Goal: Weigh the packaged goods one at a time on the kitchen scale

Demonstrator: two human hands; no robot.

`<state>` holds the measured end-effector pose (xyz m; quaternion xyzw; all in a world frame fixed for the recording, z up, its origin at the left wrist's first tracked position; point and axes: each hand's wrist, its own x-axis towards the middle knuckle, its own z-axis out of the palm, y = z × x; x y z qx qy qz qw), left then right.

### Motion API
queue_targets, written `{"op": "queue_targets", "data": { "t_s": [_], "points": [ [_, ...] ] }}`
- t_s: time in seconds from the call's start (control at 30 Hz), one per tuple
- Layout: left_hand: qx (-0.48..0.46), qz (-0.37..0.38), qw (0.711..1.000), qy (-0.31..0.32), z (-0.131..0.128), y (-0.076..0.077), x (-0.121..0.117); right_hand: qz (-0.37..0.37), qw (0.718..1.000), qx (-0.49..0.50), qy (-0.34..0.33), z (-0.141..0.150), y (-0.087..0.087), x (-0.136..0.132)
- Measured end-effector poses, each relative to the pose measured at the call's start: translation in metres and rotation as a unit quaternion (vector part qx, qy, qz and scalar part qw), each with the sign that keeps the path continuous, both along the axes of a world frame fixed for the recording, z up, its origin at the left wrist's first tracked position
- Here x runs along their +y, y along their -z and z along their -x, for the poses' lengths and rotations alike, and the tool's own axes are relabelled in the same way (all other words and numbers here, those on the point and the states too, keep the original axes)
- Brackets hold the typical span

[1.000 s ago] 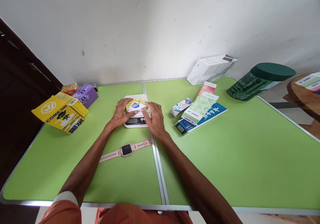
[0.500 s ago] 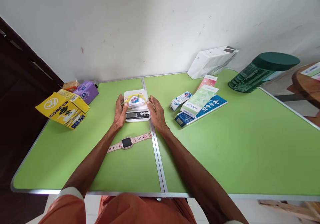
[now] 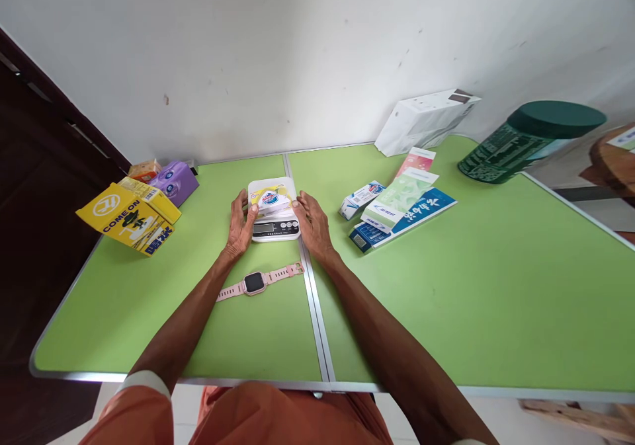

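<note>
Left of the table point(image 3: 476, 286) seam, far side of the watch: small yellow-and-white box point(image 3: 274, 202) is lying on the platform of the kitchen scale point(image 3: 278, 237), behind the display and buttons.

Change: a second ago both hands had the box, thumbs across its front. Now they've come off to the sides and the printed face is uncovered. Half a second ago looked much like this, so the hands seem to have settled there. My read: box weight is on the scale, not in the fingers, though a resting thumb would skew any reading.

Grip: wide on both. Left hand point(image 3: 241, 223) is loosely curved along the scale's left edge, thumb close to the box's left end. Right hand point(image 3: 313, 227) mirrors it on the right, thumb at the other end. Neither is clamped on anything. Can't tell if either thumb still touches the box or scale. Display digits too small to read.

Around it: pink watch point(image 3: 254, 283) laid flat on the near side, strap stretched out. Left: yellow box point(image 3: 129, 217), purple pack point(image 3: 174, 182) just behind. Right: small white-and-blue box point(image 3: 362, 199) beside a pale green box point(image 3: 401, 197) that lies over a blue box point(image 3: 426, 208). Far right: dark green tub point(image 3: 526, 142).
</note>
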<state>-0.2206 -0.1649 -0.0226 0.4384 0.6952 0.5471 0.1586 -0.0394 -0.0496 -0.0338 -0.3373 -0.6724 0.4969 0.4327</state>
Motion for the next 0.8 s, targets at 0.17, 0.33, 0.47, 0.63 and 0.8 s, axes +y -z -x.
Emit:
{"op": "queue_targets", "data": {
  "t_s": [0.17, 0.33, 0.47, 0.63, 0.8],
  "points": [
    [0.008, 0.002, 1.0, -0.003, 0.0005, -0.0002, -0.0001, -0.005, 1.0, 0.003, 0.003, 0.0003, 0.0014, 0.0004],
    [0.002, -0.001, 1.0, -0.004, -0.0001, -0.0004, 0.0001, 0.001, 1.0, 0.007, 0.002, -0.0001, -0.0011, -0.0003],
    [0.001, -0.003, 1.0, -0.001, 0.0002, -0.0004, 0.0004, 0.001, 1.0, 0.004, 0.0, 0.0001, -0.0008, -0.0001],
    [0.007, 0.0, 1.0, -0.003, 0.0002, -0.0005, 0.0005, -0.008, 1.0, -0.006, -0.003, 0.0006, 0.0006, 0.0008],
    [0.003, -0.006, 1.0, -0.002, 0.002, 0.0016, 0.0012, -0.015, 1.0, -0.003, -0.004, 0.0007, 0.0006, 0.0014]
  ]
}}
